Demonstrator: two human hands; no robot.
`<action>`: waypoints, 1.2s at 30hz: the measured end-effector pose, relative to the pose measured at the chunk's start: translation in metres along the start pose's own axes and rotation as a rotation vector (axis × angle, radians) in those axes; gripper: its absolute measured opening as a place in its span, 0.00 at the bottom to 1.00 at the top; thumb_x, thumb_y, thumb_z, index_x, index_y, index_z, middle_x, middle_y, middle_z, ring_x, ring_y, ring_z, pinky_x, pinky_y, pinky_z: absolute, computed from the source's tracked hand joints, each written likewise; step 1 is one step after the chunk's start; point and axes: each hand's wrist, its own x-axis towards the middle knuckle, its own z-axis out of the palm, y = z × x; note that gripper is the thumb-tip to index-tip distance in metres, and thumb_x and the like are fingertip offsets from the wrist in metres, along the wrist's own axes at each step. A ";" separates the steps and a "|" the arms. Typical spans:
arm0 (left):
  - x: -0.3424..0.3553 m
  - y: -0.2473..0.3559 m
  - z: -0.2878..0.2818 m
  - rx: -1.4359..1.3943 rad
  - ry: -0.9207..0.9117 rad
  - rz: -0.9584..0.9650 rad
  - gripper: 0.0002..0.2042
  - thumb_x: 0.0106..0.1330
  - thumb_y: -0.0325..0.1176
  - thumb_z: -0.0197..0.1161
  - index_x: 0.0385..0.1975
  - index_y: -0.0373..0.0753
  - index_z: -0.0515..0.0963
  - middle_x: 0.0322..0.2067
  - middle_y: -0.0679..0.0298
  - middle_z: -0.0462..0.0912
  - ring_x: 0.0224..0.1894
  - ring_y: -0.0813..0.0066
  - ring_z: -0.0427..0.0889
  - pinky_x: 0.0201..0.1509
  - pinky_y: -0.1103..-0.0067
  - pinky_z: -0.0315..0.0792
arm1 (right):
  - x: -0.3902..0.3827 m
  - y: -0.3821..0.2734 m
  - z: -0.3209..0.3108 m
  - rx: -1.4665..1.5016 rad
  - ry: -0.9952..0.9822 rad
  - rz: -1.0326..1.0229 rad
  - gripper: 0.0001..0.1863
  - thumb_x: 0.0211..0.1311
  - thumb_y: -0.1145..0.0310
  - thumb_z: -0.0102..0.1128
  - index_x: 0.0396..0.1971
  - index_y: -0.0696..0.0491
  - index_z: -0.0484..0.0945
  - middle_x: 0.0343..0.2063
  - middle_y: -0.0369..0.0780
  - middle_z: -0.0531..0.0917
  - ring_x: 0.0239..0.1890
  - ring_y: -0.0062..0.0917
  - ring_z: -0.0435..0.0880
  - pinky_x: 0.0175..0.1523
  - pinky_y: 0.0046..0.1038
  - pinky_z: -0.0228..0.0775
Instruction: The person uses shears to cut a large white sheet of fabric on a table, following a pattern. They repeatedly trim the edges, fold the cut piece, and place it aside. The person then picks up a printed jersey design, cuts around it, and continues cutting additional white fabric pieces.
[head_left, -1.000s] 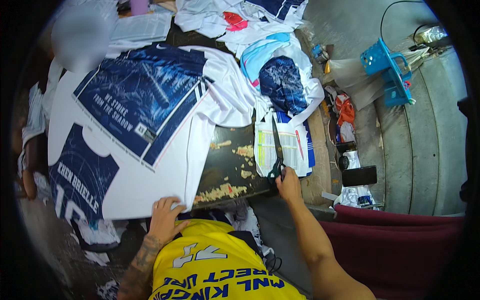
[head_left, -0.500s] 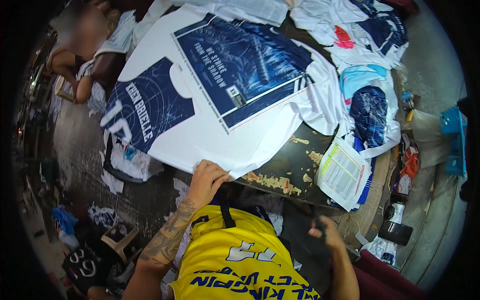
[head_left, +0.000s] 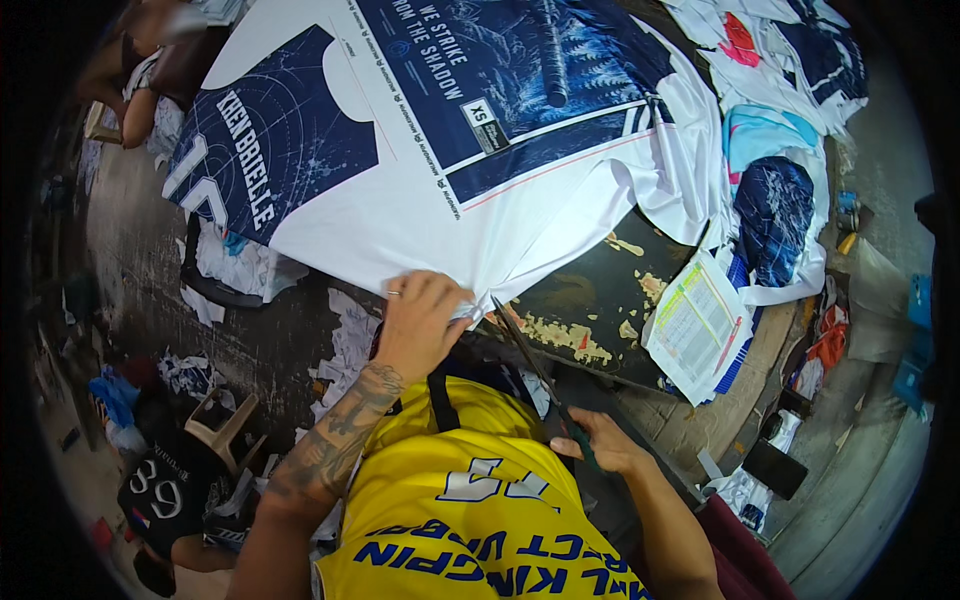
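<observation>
A wide sheet of white fabric (head_left: 420, 225), printed with navy jersey panels, lies spread over a dark, worn table (head_left: 562, 300). My left hand (head_left: 422, 318) pinches the fabric at its near edge, fingers closed, bunching a small fold. In my right hand (head_left: 605, 440) is a pair of scissors (head_left: 535, 360) with a dark green handle and long dark blades. Their tips reach up to the fabric edge just right of my left fingers. Whether the blades touch the cloth, I cannot tell.
Printed sheets of paper (head_left: 697, 325) lie at the table's right edge beside more printed fabric (head_left: 775, 220). At lower left, a person in a black shirt (head_left: 165, 495) is near a beige plastic stool (head_left: 222, 430). Another person (head_left: 135, 70) sits at upper left. White scraps (head_left: 350, 340) hang nearby.
My right hand has come up and left, bringing the scissors to the fabric edge. My left hand keeps its pinch on the cloth. The view has shifted nearer.
</observation>
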 end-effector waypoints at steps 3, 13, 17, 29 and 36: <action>-0.001 -0.002 0.001 -0.121 -0.068 0.041 0.08 0.68 0.32 0.71 0.43 0.42 0.82 0.42 0.65 0.80 0.54 0.59 0.75 0.63 0.62 0.62 | -0.014 0.009 -0.002 0.093 0.026 -0.122 0.41 0.59 0.32 0.75 0.46 0.61 0.81 0.31 0.48 0.83 0.37 0.41 0.83 0.45 0.42 0.73; -0.009 0.000 -0.004 -0.152 -0.126 -0.053 0.04 0.70 0.31 0.68 0.42 0.44 0.83 0.43 0.68 0.81 0.57 0.62 0.74 0.66 0.61 0.59 | 0.028 -0.056 0.006 0.124 0.124 -0.205 0.42 0.57 0.36 0.79 0.54 0.60 0.82 0.42 0.54 0.88 0.48 0.49 0.87 0.53 0.44 0.75; -0.006 0.003 -0.001 -0.108 -0.158 -0.033 0.05 0.69 0.31 0.69 0.42 0.45 0.83 0.45 0.68 0.80 0.59 0.62 0.73 0.68 0.60 0.58 | 0.047 -0.066 0.004 0.116 0.037 0.073 0.39 0.55 0.34 0.81 0.44 0.60 0.87 0.32 0.50 0.87 0.37 0.43 0.86 0.47 0.39 0.76; 0.008 -0.016 -0.010 -0.213 -0.257 0.055 0.08 0.66 0.30 0.71 0.41 0.41 0.80 0.50 0.65 0.79 0.64 0.58 0.71 0.72 0.59 0.65 | 0.056 -0.104 -0.008 0.079 0.147 -0.008 0.38 0.54 0.35 0.82 0.34 0.62 0.88 0.22 0.42 0.84 0.26 0.25 0.80 0.36 0.34 0.74; 0.018 -0.032 -0.022 -0.376 -0.354 0.084 0.10 0.62 0.35 0.74 0.39 0.39 0.84 0.51 0.63 0.80 0.64 0.56 0.71 0.70 0.60 0.66 | 0.069 -0.145 -0.023 0.197 0.130 -0.051 0.43 0.53 0.29 0.79 0.40 0.62 0.89 0.29 0.48 0.89 0.34 0.33 0.88 0.45 0.36 0.79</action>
